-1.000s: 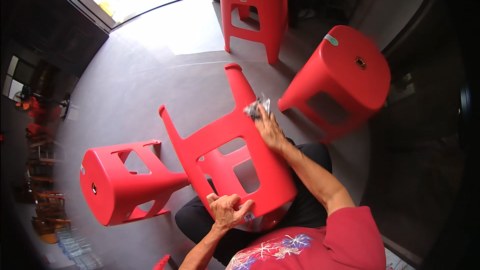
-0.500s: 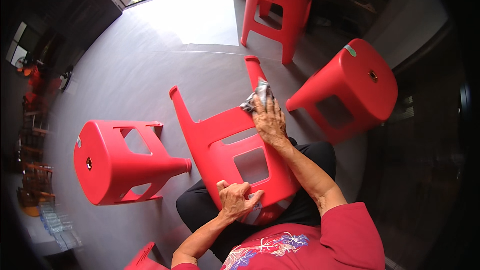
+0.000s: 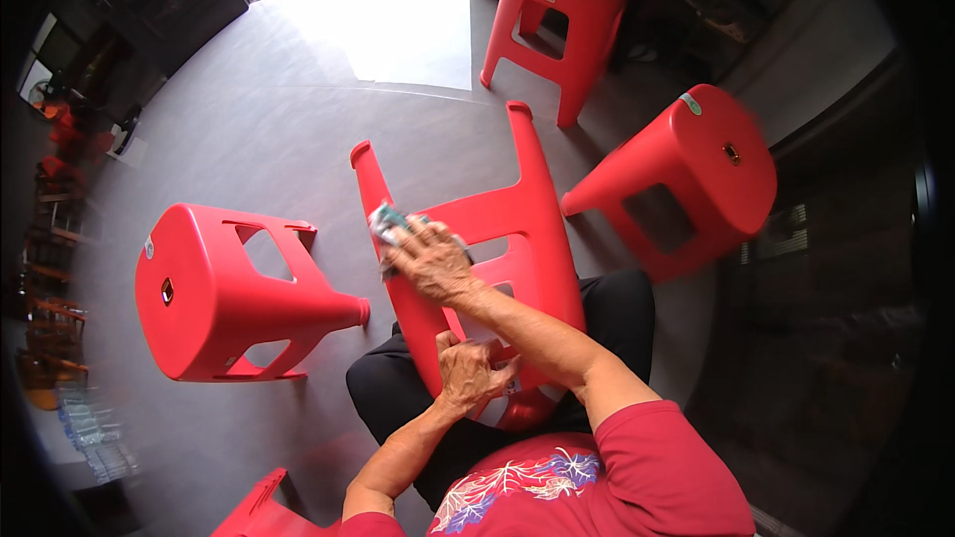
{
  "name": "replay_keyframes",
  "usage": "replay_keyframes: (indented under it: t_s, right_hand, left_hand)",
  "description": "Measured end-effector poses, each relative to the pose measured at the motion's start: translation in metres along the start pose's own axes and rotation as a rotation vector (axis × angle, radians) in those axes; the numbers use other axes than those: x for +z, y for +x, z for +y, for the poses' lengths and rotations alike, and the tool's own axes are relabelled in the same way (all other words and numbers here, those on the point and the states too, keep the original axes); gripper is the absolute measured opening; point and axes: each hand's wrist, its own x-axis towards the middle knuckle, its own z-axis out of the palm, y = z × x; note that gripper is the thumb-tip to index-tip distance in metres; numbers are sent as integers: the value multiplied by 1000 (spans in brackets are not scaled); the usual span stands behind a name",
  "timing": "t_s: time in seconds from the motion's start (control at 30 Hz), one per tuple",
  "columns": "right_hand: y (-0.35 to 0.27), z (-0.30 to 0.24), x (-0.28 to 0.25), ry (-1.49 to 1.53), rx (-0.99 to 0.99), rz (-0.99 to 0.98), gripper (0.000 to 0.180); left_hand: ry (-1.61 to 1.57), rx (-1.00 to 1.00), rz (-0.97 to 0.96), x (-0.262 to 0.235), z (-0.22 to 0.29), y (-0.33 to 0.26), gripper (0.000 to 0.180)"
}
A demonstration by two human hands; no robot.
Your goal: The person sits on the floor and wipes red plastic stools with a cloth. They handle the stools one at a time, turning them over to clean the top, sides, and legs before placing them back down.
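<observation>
Four red plastic stools are seen — one is held tipped across the person's lap [image 3: 497,408], legs pointing away. A crumpled grey-green cloth [image 3: 390,224] is pressed against the held stool [image 3: 517,209] under the right hand [image 3: 430,261], fingers closed over it. The stool's lower rim is gripped by the left hand [image 3: 468,370]. An overturned stool [image 3: 214,288] lies to the left — two others stand beyond on the grey floor [image 3: 298,109].

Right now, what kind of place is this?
Probably a shop or eatery floor by an open doorway: several matching red plastic stools, a smooth grey floor, cluttered shelves along the left. The right hand presses a cloth on one stool.
</observation>
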Motion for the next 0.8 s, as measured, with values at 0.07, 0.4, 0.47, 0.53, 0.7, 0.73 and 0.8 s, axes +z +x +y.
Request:
replay_keyframes:
  t_s: [0.07,0.4,0.47,0.53,0.7,0.73,0.8]
  right_hand:
    - [-12,35,-11,-205,131,64,39]
    - [-126,79,-81,135,753,68,41]
    - [-151,47,-110,142,612,60,46]
    - [-166,17,-142,231,572,32,50]
    - [-177,52,-137,489,792,8,44]
    - [-169,69,-132,849,941,-11,36]
    - [-145,97,-130,1534,1262,12,24]
  left_hand:
    - [5,-13,-29,0,3,0,38]
    - [30,-64,-31,0,9,1,41]
    - [58,-57,-8,-6,9,1,40]
    - [73,-36,21,-13,5,-4,40]
    - [-133,-102,-47,-35,-6,-20,32]
    - [-166,-113,-67,-35,-9,-23,31]
    - [-226,-129,-97,-37,-15,-25,29]
